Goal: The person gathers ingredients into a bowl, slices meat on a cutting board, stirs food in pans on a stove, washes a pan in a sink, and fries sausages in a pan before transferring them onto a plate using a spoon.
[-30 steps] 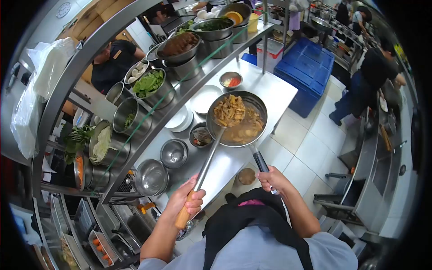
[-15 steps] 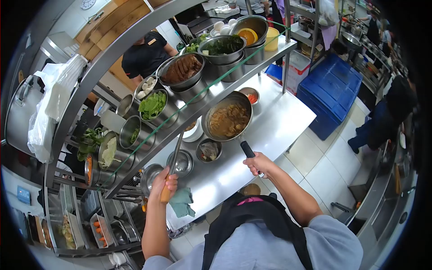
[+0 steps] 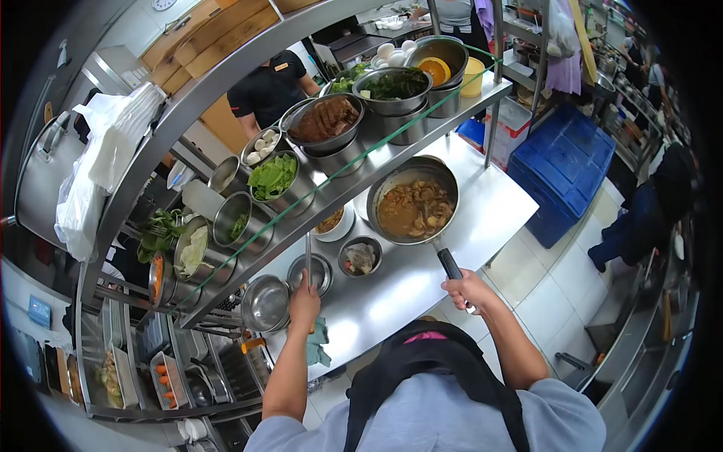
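My right hand (image 3: pixel 468 290) is closed around the black handle (image 3: pixel 450 265) of a deep frying pan (image 3: pixel 437 173). Brown stew-like food in sauce (image 3: pixel 414 209) covers the pan's bottom. In my left hand (image 3: pixel 304 306) is a long metal utensil (image 3: pixel 308 260) with a wooden handle end; its head is out of sight by the shelf edge, so I cannot tell its kind. Left of the pan sits a white bowl (image 3: pixel 344 227) holding similar brown food, partly under the shelf. Just below the pan stands a steel bowl (image 3: pixel 348 267) with pale raw pieces.
Steel bowls (image 3: pixel 265 303) and a green cloth (image 3: pixel 318 350) lie near my left hand. Overhead, a steel shelf (image 3: pixel 482 94) carries several containers of vegetables, meat and eggs. A blue chest (image 3: pixel 561 169) stands right of the table (image 3: pixel 497 203). A person in black (image 3: pixel 267 87) is behind the shelf.
The pan has moved right across the view and over the table, hiding the small bowl of red pieces. My left hand has shifted right with the utensil. The camera view has also shifted.
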Demonstrator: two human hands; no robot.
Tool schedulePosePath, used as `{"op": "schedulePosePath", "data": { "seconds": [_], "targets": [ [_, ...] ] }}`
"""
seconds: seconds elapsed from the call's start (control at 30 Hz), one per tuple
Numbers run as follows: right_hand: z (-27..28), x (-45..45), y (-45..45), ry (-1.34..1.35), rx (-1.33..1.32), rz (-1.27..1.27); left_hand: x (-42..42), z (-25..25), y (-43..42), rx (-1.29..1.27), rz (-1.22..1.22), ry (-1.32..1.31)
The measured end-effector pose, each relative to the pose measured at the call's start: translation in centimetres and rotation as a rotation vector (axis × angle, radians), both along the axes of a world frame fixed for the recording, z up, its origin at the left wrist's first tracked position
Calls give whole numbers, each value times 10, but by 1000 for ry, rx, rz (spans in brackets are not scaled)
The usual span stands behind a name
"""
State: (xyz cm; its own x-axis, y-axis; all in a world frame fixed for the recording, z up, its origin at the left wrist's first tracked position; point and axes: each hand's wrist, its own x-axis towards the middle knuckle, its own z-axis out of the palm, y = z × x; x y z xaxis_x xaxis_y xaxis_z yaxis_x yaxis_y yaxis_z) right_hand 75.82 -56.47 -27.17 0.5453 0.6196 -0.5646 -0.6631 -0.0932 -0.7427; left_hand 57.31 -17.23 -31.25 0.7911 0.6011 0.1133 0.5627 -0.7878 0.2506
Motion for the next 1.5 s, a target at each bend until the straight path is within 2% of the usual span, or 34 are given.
{"op": "schedulePosePath", "data": {
  "seconds": [0.13,0.23,0.3,0.33,0.4,0.47,0.63,0.67,0.73,0.77,0.87,1.03,1.17,1.27,1.33,1.4,1.47,1.5],
  "targets": [
    [-10,-7,-12,-2,-17,4,-16,12,-9,-21,61,113],
    [-15,-11,-24,3,-8,9,-36,29,-11,42,-27,100],
    [-17,-18,-32,-7,-11,5,-51,50,-17,-104,-176,-119],
    [-18,-19,-35,-23,-3,33,-53,57,-27,-115,-190,-120],
    [-21,-25,-40,1,-2,49,-56,69,-48,-304,-341,-188],
    [-23,-33,-43,12,23,58,-40,66,-76,-305,-362,-151],
    [-32,-45,-57,29,64,85,3,30,-118,-241,-443,-50],
    [-31,-47,-62,30,61,76,-1,36,-120,-245,-452,-49],
    [-29,-45,-75,-11,48,75,-20,63,-112,-40,-677,-3],
    [-29,-46,-83,-11,49,56,-26,79,-104,72,-704,35],
    [-26,-55,-107,14,35,18,-9,94,-80,130,-736,122],
    [-22,-64,-120,-43,-54,-73,56,101,-122,-27,-726,86],
    [-25,-64,-138,-63,-76,-172,45,123,-119,17,-812,260],
    [-24,-67,-142,-137,-177,-184,90,139,-140,85,-785,236],
    [-16,-64,-142,-192,-240,-224,126,144,-154,43,-832,172],
    [-20,-57,-145,-218,-233,-251,150,152,-166,126,-774,355],
    [-22,-46,-146,-192,-182,-287,154,135,-156,128,-844,371],
    [-23,-41,-143,-187,-180,-304,148,135,-159,-264,-693,504]
  ]
}}
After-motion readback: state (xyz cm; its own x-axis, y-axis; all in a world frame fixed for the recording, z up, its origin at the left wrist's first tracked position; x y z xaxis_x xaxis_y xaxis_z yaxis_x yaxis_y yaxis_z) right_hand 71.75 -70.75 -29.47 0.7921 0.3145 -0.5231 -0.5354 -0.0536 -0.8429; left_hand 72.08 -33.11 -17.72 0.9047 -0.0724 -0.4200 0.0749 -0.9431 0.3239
